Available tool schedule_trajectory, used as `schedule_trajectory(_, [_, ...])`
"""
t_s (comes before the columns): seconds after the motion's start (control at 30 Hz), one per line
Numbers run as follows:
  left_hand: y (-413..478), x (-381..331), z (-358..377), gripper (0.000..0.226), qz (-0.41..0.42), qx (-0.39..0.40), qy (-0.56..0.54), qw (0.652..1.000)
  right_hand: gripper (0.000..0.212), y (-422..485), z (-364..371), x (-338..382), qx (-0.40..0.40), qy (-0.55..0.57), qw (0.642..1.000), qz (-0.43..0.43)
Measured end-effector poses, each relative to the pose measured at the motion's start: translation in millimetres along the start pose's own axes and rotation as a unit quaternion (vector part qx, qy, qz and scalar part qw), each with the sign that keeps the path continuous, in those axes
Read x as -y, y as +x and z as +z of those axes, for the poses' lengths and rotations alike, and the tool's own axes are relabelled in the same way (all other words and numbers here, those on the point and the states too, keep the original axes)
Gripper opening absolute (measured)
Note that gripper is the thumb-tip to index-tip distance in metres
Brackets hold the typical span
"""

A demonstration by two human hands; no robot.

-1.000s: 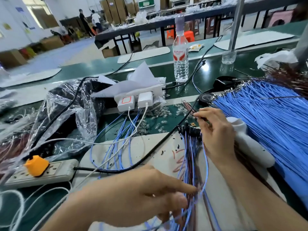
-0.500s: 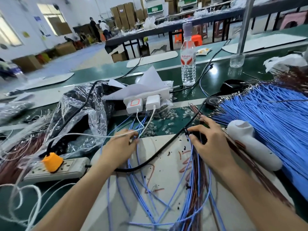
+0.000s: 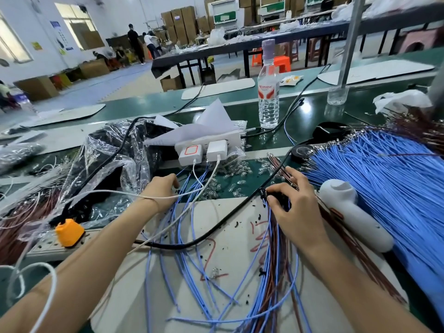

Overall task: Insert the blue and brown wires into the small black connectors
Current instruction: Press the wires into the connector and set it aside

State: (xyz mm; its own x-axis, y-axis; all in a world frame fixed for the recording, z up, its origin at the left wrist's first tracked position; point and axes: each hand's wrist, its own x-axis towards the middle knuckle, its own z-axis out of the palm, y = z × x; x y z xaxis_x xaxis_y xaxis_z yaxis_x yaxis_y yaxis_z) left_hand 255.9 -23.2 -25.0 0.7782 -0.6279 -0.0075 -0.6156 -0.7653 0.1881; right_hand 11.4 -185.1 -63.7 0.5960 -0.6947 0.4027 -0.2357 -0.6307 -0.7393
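At the lower left of the frame, an orange plastic plug (image 3: 69, 233) sat in a white power strip (image 3: 45, 246), with a crumpled clear plastic bag (image 3: 108, 162) just above it. Your left hand (image 3: 161, 192) lay left of centre, at the far edge of the pale cardboard sheet (image 3: 235, 241). Its fingers were bent down among the loose blue wires (image 3: 182, 248) that fanned toward the bottom of the frame; whether they pinched a wire could not be told. A thin white cable (image 3: 108, 193) crossed your wrist. Above that hand, two white chargers (image 3: 203, 151) were plugged in side by side. A thick black cable (image 3: 216, 228) curved across the sheet between your hands. At upper centre stood a clear plastic water bottle (image 3: 268, 97). Right of centre, your right hand (image 3: 296, 210) curled narrowly round a cluster of small black connectors (image 3: 276, 198). The bundled blue and brown wires (image 3: 271, 272) ran from that cluster down toward the bottom edge. Just right of that hand lay a white plastic handheld tool (image 3: 355, 213), and beyond it a broad fan of blue wires (image 3: 389, 179) filled the right side.
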Motion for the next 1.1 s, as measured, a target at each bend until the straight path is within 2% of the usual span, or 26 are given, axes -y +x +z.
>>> schedule_trajectory(0.1, [-2.1, -4.1, -0.2, 0.011, -0.006, -0.008, -0.063, 0.998, 0.01, -0.8, -0.4, 0.5, -0.002, 0.002, 1.0, -0.003])
schedule_trajectory(0.17, [-4.1, -7.1, 0.3, 0.012, -0.01, 0.016, -0.112, 0.994, 0.01, -0.6, -0.4, 0.6, -0.003, 0.002, 1.0, -0.001])
schedule_trajectory(0.33, [-4.0, -5.9, -7.3, 0.018, -0.044, 0.012, -0.132, 0.99, 0.01, -3.4, -1.9, 0.7, -0.001, 0.004, 1.0, 0.002])
schedule_trajectory(0.47, [-9.7, -3.9, -31.2, 0.023, -0.02, 0.005, -0.039, 0.999, 0.009, -3.8, -2.9, 0.8, -0.01, -0.003, 1.0, 0.005])
schedule_trajectory(0.53, [-15.4, -4.0, -45.1, 0.028, -0.011, 0.065, 0.065, 0.996, 0.009, -3.8, -1.5, 1.7, -0.013, -0.01, 1.0, 0.002])
schedule_trajectory(0.6, [-22.1, -4.2, -56.2, 0.02, 0.017, 0.151, 0.193, 0.969, 0.01, -3.7, -1.1, 2.1, -0.012, -0.018, 1.0, 0.001])
schedule_trajectory(0.63, [-26.1, -5.0, -61.2, 0.024, 0.042, 0.191, 0.24, 0.951, 0.011, -3.7, -1.3, 2.6, -0.011, -0.022, 1.0, 0.0])
schedule_trajectory(0.7, [-35.7, -8.5, -74.4, 0.036, 0.086, 0.263, 0.267, 0.923, 0.011, -4.5, -2.5, 3.9, -0.013, -0.026, 1.0, -0.002])
schedule_trajectory(0.73, [-40.7, -11.6, -82.6, 0.039, 0.105, 0.296, 0.24, 0.918, 0.012, -4.9, -2.9, 4.8, -0.017, -0.026, 1.0, -0.002])
schedule_trajectory(0.8, [-50.9, -20.7, -96.1, 0.038, 0.162, 0.328, 0.119, 0.923, 0.012, -5.6, -2.9, 7.7, -0.039, -0.024, 0.999, -0.01])
schedule_trajectory(0.83, [-55.6, -27.2, -100.2, 0.034, 0.202, 0.315, 0.036, 0.927, 0.013, -5.9, -3.4, 9.5, -0.054, -0.018, 0.998, -0.019])
schedule_trajectory(0.9, [-67.7, -45.7, -105.1, 0.023, 0.281, 0.237, -0.133, 0.92, 0.02, -8.8, -5.9, 17.3, -0.066, 0.003, 0.996, -0.06])
schedule_trajectory(0.97, [-80.3, -71.4, -103.6, 0.017, 0.352, 0.145, -0.262, 0.887, 0.039, -13.1, -5.7, 25.7, -0.027, 0.041, 0.992, -0.114])
schedule_trajectory(1.03, [-94.5, -104.8, -98.9, 0.016, 0.405, 0.109, -0.348, 0.838, 0.051, -17.8, -1.5, 33.5, 0.04, 0.083, 0.986, -0.136])
schedule_trajectory(1.07, [-101.9, -121.2, -96.0, 0.018, 0.426, 0.117, -0.384, 0.811, 0.048, -20.3, 1.3, 35.7, 0.067, 0.106, 0.983, -0.134])
schedule_trajectory(1.1, [-109.4, -135.6, -91.2, 0.02, 0.441, 0.137, -0.416, 0.783, 0.036, -23.2, 3.0, 37.4, 0.071, 0.121, 0.983, -0.115])
